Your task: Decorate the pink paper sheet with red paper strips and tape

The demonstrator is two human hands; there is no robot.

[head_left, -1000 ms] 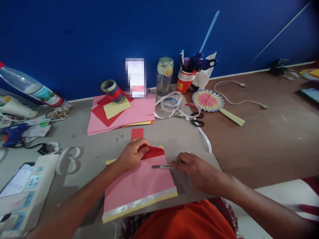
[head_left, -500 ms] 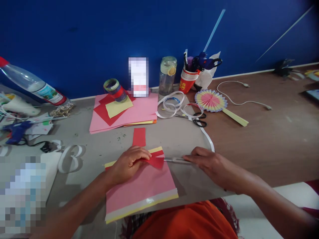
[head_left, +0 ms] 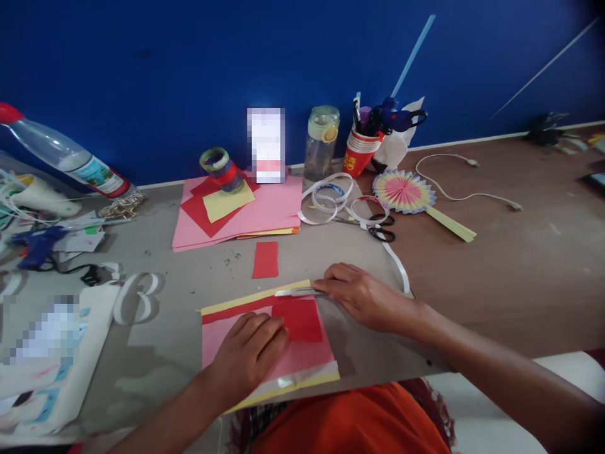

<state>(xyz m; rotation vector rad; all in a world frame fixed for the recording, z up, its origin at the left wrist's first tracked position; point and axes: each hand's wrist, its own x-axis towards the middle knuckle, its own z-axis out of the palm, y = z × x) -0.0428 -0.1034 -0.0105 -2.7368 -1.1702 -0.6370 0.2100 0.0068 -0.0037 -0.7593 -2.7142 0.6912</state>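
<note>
A small red paper piece [head_left: 302,321] lies over a pink sheet [head_left: 217,340] that has red and yellow strips along its far edge. With bent fingers, my left hand [head_left: 253,353] holds down the left side of the red piece; its thumb is hidden. My right hand [head_left: 366,296] is closed on a silver utility knife [head_left: 297,292]. The knife lies almost level along the red piece's far edge, tip pointing left. Beyond the sheet is a separate red paper rectangle [head_left: 265,260].
At the back are stacked pink sheets [head_left: 278,208], a tape roll [head_left: 222,167], a bottle [head_left: 321,145] and a red cup with pens [head_left: 359,154]. Scissors [head_left: 382,233], white ribbon [head_left: 397,268] and a paper fan [head_left: 404,192] lie right. A glue gun [head_left: 40,246] lies left.
My right hand has brought the knife left, over the sheet's far edge. My left hand has shifted nearer to me, and the red piece, earlier partly folded up under my fingers, lies flat.
</note>
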